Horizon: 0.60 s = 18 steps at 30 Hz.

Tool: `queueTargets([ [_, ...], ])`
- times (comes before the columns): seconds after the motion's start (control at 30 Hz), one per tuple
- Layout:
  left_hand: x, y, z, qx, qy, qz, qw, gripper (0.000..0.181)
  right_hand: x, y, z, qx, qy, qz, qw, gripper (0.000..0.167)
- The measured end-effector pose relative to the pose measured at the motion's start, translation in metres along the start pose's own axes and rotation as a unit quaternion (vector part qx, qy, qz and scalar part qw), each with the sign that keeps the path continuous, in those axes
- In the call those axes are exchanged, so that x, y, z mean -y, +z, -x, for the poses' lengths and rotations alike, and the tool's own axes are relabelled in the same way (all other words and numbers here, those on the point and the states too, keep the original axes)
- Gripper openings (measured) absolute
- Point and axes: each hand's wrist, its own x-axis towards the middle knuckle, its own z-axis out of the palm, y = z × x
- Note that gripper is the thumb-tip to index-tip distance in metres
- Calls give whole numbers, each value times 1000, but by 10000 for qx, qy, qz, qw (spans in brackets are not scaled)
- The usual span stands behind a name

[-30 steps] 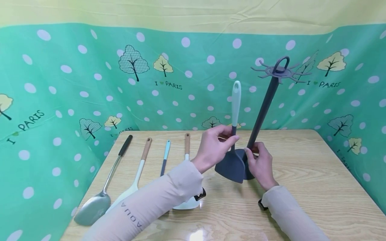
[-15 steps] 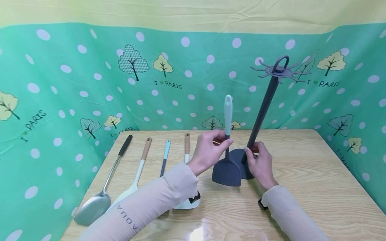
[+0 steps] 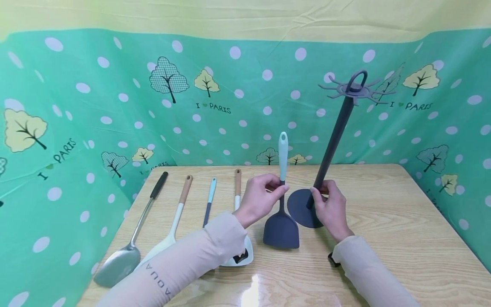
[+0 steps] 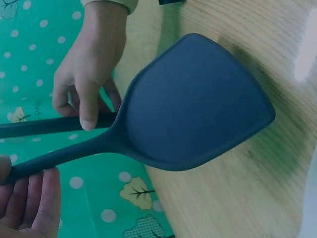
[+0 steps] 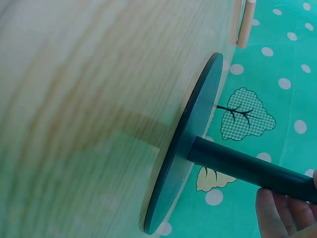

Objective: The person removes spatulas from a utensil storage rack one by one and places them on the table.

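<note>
In the head view my left hand [image 3: 261, 198] pinches the dark neck of a spatula [image 3: 281, 230], thumb against fingers. Its pale-blue handle points up and its dark blade hangs down, close to the table; contact is unclear. The left wrist view has the broad blade [image 4: 198, 104] large, left of its shadow. My right hand [image 3: 331, 209] grips the lower pole of a dark utensil stand [image 3: 335, 145], topped by a ring of hooks and a loop. The stand's round base [image 5: 185, 148] looks flat on the table in the right wrist view. Spatula and stand are apart.
Left on the wooden table [image 3: 402, 238] lie a steel wok turner [image 3: 119, 264], a white utensil with a brown handle [image 3: 178, 217], a blue-handled utensil [image 3: 211, 196] and a white turner with a brown handle [image 3: 238, 183]. My left sleeve partly covers them. A green curtain [image 3: 245, 115] stands behind.
My left hand has carried the spatula left and lower, away from the stand, uncovering more of the round base. The right hand and the stand stay in place.
</note>
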Motion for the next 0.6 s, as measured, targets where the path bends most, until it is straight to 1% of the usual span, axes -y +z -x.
queueTargets([
  [0.17,7,0,2,24,-163,67,9998,7,-1,1,0,-21,-11,16,10000,19],
  [0.4,16,0,2,139,-317,190,9992,8,-2,1,-1,-25,1,-1,10000,20],
  [0.6,23,-1,2,211,-570,300,9977,9,-1,0,-1,-15,2,4,10000,19],
])
